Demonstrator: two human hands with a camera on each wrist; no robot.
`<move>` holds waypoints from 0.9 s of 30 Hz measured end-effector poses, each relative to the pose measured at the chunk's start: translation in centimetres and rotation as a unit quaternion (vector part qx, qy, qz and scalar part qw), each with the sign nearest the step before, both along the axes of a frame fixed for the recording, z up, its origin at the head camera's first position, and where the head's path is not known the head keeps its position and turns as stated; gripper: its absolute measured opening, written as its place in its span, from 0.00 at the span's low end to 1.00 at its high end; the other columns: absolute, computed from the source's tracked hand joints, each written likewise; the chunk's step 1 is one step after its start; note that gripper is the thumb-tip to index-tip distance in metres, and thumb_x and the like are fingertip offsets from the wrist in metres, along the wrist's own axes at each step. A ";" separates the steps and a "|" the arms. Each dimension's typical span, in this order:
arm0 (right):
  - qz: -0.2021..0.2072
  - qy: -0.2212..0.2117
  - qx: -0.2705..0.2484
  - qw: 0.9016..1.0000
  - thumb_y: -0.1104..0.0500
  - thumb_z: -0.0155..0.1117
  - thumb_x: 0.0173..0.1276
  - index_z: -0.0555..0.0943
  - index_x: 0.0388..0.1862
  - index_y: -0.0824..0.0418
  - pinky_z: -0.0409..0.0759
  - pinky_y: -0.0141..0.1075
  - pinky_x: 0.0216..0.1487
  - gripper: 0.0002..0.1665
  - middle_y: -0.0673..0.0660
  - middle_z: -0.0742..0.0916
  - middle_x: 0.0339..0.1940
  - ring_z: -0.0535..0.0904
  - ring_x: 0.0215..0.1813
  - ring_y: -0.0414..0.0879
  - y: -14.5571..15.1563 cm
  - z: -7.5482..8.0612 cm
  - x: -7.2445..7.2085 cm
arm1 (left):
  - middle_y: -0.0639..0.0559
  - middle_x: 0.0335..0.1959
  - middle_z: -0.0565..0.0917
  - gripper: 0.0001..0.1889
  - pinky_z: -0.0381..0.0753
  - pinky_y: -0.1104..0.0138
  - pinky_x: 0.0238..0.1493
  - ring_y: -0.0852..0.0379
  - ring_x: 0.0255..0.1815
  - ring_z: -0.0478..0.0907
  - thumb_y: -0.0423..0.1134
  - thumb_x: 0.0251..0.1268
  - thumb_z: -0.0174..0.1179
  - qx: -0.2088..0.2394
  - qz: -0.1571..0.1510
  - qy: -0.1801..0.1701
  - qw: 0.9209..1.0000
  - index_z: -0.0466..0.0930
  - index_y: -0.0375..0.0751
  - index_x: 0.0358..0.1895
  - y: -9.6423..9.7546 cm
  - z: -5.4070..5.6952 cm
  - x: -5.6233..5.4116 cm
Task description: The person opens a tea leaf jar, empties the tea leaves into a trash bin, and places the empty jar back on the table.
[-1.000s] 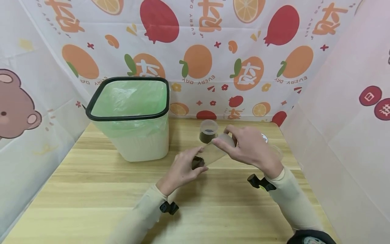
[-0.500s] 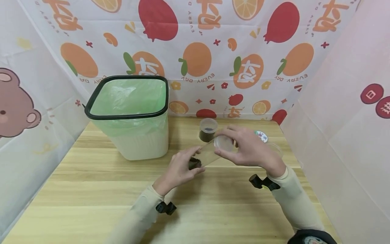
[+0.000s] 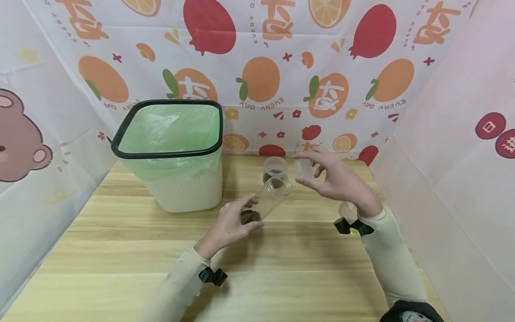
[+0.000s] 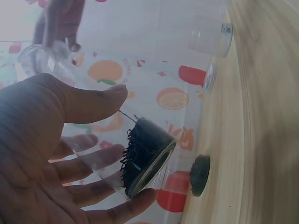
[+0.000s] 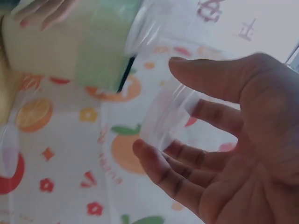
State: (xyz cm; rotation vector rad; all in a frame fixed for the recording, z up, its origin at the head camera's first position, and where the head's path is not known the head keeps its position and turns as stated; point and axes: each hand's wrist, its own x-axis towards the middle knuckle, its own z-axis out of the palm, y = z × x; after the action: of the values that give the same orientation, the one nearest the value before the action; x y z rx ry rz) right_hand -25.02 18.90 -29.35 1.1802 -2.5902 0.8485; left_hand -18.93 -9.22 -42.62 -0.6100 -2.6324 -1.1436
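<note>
My left hand (image 3: 231, 226) grips a clear plastic jar (image 3: 271, 197) near its base, tilted so its uncovered mouth points up and to the right. Dark, twig-like shreds, resembling loose tea leaves (image 4: 140, 151), are gathered at the jar's bottom. Off to the right, my right hand (image 3: 339, 179) pinches a clear round lid (image 5: 163, 114) between thumb and fingers, apart from the jar's mouth. Just behind the held jar stands a second clear jar (image 3: 275, 163) with dark contents; the held jar's mouth partly overlaps it in the head view.
A white bin (image 3: 193, 188) with a green liner and black rim stands at the back left. Another clear container (image 3: 348, 209) sits by the right wrist, partly hidden by it. A patterned cloth (image 3: 261, 80) hangs behind the wooden table (image 3: 132, 250).
The lid has come off the jar and moved up and right with my right hand. My left hand has shifted slightly left and down with the jar, whose mouth is now uncovered.
</note>
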 end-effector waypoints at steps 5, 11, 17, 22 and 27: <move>-0.097 -0.054 0.014 0.994 0.53 0.74 0.65 0.74 0.72 0.55 0.88 0.46 0.46 0.37 0.61 0.82 0.65 0.83 0.52 0.56 0.4 -1.4 -3.3 | 0.48 0.53 0.88 0.32 0.82 0.47 0.57 0.47 0.56 0.86 0.42 0.52 0.78 0.004 0.011 0.004 1.000 0.77 0.47 0.62 -0.3 -0.1 0.4; -0.221 -0.117 0.055 0.967 0.48 0.72 0.67 0.71 0.72 0.60 0.82 0.58 0.60 0.39 0.66 0.81 0.67 0.81 0.63 0.64 1.0 -3.8 -7.3 | 0.48 0.53 0.88 0.33 0.83 0.48 0.57 0.47 0.56 0.85 0.43 0.52 0.78 0.006 0.016 0.002 1.000 0.77 0.46 0.63 -0.6 -0.2 0.7; -0.273 -0.156 0.067 0.947 0.45 0.64 0.73 0.71 0.74 0.64 0.75 0.59 0.69 0.37 0.70 0.78 0.70 0.75 0.70 0.65 1.5 -7.5 -10.9 | 0.48 0.54 0.88 0.34 0.84 0.51 0.56 0.49 0.55 0.86 0.42 0.51 0.79 0.012 0.012 0.011 1.000 0.77 0.44 0.64 -0.6 -0.3 1.1; -0.290 -0.182 0.081 0.936 0.51 0.64 0.72 0.68 0.74 0.69 0.71 0.61 0.72 0.38 0.71 0.74 0.73 0.70 0.74 0.67 1.7 -10.5 -12.4 | 0.48 0.53 0.88 0.34 0.84 0.51 0.56 0.49 0.54 0.87 0.42 0.51 0.79 0.014 0.013 0.008 1.000 0.77 0.44 0.64 -0.5 -0.1 1.4; -0.301 -0.203 0.057 0.930 0.60 0.65 0.67 0.62 0.76 0.69 0.77 0.61 0.66 0.41 0.73 0.74 0.71 0.74 0.67 0.68 2.0 -12.5 -12.9 | 0.48 0.53 0.88 0.34 0.84 0.50 0.57 0.49 0.55 0.86 0.41 0.51 0.79 0.015 0.011 0.004 1.000 0.77 0.44 0.63 -0.3 -0.1 1.6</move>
State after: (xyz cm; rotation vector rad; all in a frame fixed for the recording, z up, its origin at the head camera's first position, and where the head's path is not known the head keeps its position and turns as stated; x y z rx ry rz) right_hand -37.91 20.91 -41.88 0.1739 -3.0855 0.8648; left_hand -17.30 -9.53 -42.76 -0.5788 -2.6038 -1.1683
